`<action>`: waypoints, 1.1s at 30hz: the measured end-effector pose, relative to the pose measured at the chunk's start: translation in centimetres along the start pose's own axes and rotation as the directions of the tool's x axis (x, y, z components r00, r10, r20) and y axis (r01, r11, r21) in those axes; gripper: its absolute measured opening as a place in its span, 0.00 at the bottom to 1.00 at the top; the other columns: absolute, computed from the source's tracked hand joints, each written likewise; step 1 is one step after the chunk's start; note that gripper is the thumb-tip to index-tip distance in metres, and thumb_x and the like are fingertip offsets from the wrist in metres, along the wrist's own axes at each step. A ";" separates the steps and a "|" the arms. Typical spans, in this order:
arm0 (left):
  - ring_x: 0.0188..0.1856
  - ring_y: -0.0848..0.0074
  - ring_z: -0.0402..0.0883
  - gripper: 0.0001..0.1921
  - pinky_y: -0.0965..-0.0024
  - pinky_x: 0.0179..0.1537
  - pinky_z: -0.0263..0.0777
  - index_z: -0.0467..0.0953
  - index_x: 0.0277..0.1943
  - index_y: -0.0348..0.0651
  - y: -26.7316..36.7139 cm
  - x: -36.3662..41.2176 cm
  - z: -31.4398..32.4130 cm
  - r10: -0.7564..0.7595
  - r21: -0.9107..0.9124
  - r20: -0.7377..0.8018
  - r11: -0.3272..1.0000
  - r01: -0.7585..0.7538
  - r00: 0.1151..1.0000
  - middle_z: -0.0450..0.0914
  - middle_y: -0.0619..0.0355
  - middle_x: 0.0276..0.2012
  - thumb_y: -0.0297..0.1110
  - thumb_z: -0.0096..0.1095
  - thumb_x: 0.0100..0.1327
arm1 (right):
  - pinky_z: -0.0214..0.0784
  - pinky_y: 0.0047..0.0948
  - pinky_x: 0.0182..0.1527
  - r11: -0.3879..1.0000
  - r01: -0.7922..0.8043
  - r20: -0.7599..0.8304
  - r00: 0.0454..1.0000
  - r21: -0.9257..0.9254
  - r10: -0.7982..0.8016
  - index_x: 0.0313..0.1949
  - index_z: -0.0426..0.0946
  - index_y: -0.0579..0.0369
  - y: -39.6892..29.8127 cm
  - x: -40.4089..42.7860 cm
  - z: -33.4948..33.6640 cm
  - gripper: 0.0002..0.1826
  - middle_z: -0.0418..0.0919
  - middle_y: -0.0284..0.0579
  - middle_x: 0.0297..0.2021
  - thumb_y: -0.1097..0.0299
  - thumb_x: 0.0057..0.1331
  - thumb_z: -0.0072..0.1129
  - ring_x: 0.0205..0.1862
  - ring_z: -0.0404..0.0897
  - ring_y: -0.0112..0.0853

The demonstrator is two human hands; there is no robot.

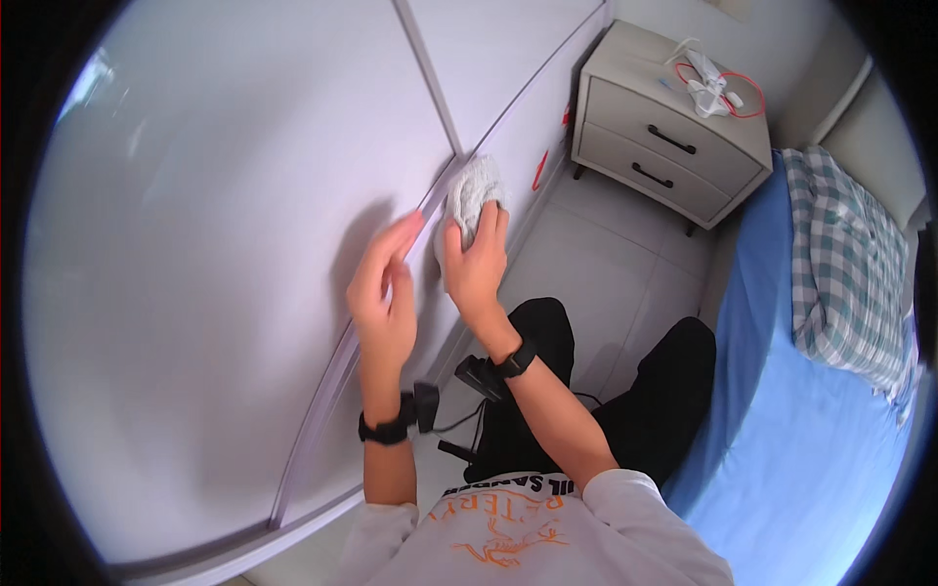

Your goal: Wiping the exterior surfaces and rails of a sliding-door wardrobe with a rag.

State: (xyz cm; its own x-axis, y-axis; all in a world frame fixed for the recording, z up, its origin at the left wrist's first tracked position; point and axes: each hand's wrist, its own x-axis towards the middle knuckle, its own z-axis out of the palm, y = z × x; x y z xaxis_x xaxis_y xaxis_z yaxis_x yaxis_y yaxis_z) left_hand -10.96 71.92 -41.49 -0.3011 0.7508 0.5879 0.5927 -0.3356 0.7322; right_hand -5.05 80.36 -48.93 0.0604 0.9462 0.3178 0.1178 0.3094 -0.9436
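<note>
My right hand [478, 265] grips a crumpled grey-white cloth [475, 187] and holds it against the white panel along the lower edge of a glossy white wardrobe door [242, 220]. Bare and empty, my left hand [382, 293] has its fingertips at the pale lilac trim strip [322, 399] that borders the door. Its thumb stands a little off from the fingers. Whether those fingertips touch the trim, I cannot tell. Each wrist wears a black strap with a small black device.
A beige two-drawer nightstand [659, 135] with black handles stands at the far right, bearing a white power strip [707, 88] and cables. The bed [791, 454] with a blue sheet and a checked pillow [850, 271] borders the right. Grey tiled floor [593, 256] lies between bed and wardrobe.
</note>
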 end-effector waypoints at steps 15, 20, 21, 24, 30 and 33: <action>0.44 0.65 0.81 0.16 0.69 0.48 0.71 0.79 0.40 0.33 10.5 -20.6 -15.7 -0.101 0.592 -0.480 0.695 0.407 0.871 0.82 0.49 0.39 0.11 0.44 0.57 | 0.63 0.37 0.55 0.975 -0.004 0.160 0.987 0.223 -0.033 0.52 0.61 0.70 -0.5 -4.6 0.5 0.28 0.72 0.62 0.45 0.67 0.60 0.62 0.46 0.73 0.44; 0.47 0.63 0.79 0.16 0.66 0.51 0.71 0.76 0.43 0.29 11.8 -24.0 -18.0 0.231 0.750 -0.577 0.530 0.396 0.783 0.80 0.46 0.42 0.10 0.42 0.57 | 0.69 0.42 0.51 0.913 0.327 0.398 0.825 0.242 -0.401 0.52 0.64 0.66 -2.8 -22.0 0.5 0.34 0.71 0.61 0.45 0.64 0.51 0.72 0.48 0.75 0.49; 0.47 0.63 0.79 0.16 0.66 0.51 0.71 0.76 0.43 0.29 12.6 -24.2 -18.6 0.231 0.756 -0.582 0.507 0.415 0.779 0.80 0.46 0.42 0.10 0.42 0.57 | 0.72 0.42 0.47 0.878 0.315 0.570 0.670 0.361 -0.475 0.51 0.65 0.61 -3.3 -25.1 0.3 0.31 0.71 0.58 0.44 0.65 0.51 0.70 0.47 0.75 0.48; 0.53 0.60 0.76 0.17 0.61 0.57 0.69 0.73 0.51 0.28 14.6 -25.5 -20.2 0.505 0.811 -0.584 0.340 0.476 0.636 0.77 0.45 0.50 0.15 0.44 0.59 | 0.76 0.38 0.36 0.668 0.425 0.680 0.151 0.611 -0.718 0.47 0.69 0.49 -4.9 -32.6 1.4 0.20 0.72 0.47 0.41 0.67 0.55 0.62 0.43 0.77 0.43; 0.63 0.59 0.66 0.28 0.57 0.63 0.63 0.55 0.66 0.31 14.8 -28.1 -24.9 0.541 0.666 -0.709 0.305 0.680 0.452 0.60 0.43 0.65 0.31 0.52 0.66 | 0.76 0.37 0.33 0.595 0.449 0.599 0.153 0.666 -0.786 0.46 0.70 0.46 -6.1 -35.3 1.5 0.16 0.73 0.44 0.40 0.69 0.57 0.56 0.37 0.79 0.40; 0.64 0.58 0.64 0.32 0.58 0.62 0.63 0.49 0.69 0.32 11.3 -28.3 -25.3 0.361 0.613 -0.790 0.460 0.642 0.495 0.56 0.41 0.66 0.40 0.51 0.70 | 0.76 0.38 0.31 0.682 0.474 0.682 0.209 0.556 -0.701 0.46 0.70 0.47 -3.8 -32.8 0.4 0.15 0.74 0.45 0.40 0.69 0.58 0.56 0.33 0.80 0.41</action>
State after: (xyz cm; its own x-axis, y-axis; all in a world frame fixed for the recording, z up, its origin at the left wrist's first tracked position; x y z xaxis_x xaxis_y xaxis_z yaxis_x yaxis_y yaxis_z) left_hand -14.59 32.48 -41.13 -0.5257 -0.1986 0.8272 0.5373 0.6764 0.5038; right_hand -7.88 48.15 -55.86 -0.7459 0.0453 0.6646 -0.4421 0.7126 -0.5448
